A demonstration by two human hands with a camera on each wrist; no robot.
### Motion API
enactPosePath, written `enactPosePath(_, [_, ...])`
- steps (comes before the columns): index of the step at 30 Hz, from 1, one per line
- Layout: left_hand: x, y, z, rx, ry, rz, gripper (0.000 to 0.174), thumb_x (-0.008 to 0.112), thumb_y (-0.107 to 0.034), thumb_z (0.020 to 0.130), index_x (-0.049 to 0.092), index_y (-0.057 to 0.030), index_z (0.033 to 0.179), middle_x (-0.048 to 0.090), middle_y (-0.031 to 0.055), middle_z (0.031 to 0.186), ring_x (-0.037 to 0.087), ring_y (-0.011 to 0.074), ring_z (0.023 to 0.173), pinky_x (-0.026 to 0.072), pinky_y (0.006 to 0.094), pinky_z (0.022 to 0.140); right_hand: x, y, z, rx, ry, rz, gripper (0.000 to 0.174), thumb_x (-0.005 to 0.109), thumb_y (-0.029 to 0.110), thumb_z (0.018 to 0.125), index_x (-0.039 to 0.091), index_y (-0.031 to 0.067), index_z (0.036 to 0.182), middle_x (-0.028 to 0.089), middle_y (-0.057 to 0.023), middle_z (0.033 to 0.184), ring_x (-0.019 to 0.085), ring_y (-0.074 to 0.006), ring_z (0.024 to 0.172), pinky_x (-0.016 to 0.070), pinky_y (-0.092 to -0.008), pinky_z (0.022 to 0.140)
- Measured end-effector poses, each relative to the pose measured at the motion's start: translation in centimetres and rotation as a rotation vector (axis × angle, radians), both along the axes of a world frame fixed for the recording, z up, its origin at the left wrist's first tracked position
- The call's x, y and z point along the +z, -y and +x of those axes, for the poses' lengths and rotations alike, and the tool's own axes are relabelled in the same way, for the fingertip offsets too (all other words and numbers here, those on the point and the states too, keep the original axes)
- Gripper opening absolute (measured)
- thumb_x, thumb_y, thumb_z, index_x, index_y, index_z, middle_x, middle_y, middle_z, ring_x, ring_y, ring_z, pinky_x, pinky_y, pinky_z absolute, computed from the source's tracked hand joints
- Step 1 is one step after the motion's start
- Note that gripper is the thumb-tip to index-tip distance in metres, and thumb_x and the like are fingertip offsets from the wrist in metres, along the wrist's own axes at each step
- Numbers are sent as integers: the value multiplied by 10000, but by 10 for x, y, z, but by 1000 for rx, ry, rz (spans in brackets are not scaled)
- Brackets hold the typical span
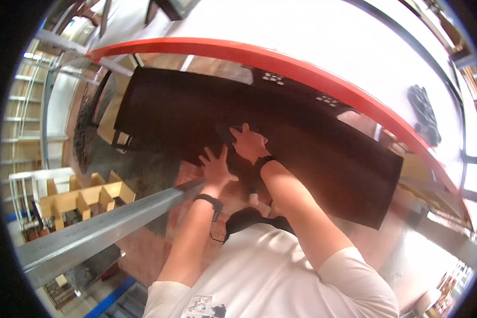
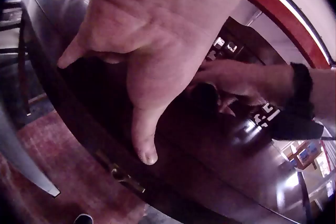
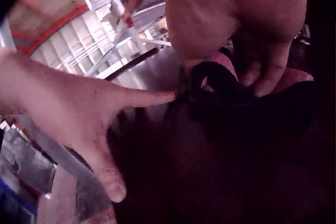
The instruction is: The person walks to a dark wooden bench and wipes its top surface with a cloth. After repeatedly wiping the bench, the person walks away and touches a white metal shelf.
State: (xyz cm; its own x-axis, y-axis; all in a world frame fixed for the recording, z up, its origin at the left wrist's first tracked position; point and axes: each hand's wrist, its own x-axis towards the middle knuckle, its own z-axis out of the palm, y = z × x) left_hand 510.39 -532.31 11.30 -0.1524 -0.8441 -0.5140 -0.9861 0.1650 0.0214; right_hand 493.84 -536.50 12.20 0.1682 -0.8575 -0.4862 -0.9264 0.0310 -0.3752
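Note:
A long dark wooden table (image 1: 312, 153) spans the head view below both hands. My left hand (image 1: 217, 170) is spread over its near edge, the fingers straight and apart. In the left wrist view, the left thumb (image 2: 144, 140) points down toward the tabletop, close to a metal fitting (image 2: 123, 176) on the front edge. Farther in over the table, my right hand (image 1: 250, 144) grips a bunched black cloth (image 3: 220, 85) with pink parts, its fingers curled into the folds. The cloth's lower part merges with the dark tabletop in the right wrist view.
A red-edged white surface (image 1: 355, 37) runs behind the table, with a dark object (image 1: 424, 114) on it. At left a grey metal beam (image 1: 111, 225) slants toward the table, beside a wooden compartment rack (image 1: 87, 199). Reddish flooring (image 2: 68, 166) shows below.

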Motion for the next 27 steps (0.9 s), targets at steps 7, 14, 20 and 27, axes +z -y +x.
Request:
enactPosePath(7, [3,-2,-3,18,19,13,1375,951,-429,526,77,-383,1586,53,360,1593,200,629,1403,362,754,1005,-14,-87,-208,-749,-132,-93,591,512,412,978,346,223,1513,393,-289,1434,577,-485,1180,549,-569,894])
enactPosePath(14, [2,-1,-5,68,27,66,1438,961,-406,531,-17,-389,1586,-4,356,1596,156,622,1414,365,621,1112,-34,-334,-357,-1342,-404,-111,612,571,434,941,373,205,1474,439,-303,1364,593,-481,1138,519,-522,955])
enactPosePath(20, [-8,1,-2,42,48,58,1388,950,-373,568,1,-404,1580,-8,324,1613,148,602,1435,333,743,1038,-53,-430,-322,-1445,-521,-107,686,568,431,942,320,213,1543,435,-304,1366,615,-476,1095,551,-501,891])
enactPosePath(27, [-4,0,2,30,16,85,1481,965,-442,519,-44,-315,1595,6,452,1541,93,647,1416,251,638,1152,-24,-317,-180,-1040,-257,-123,662,597,386,922,317,304,1516,408,-226,1397,599,-486,1123,543,-618,820])
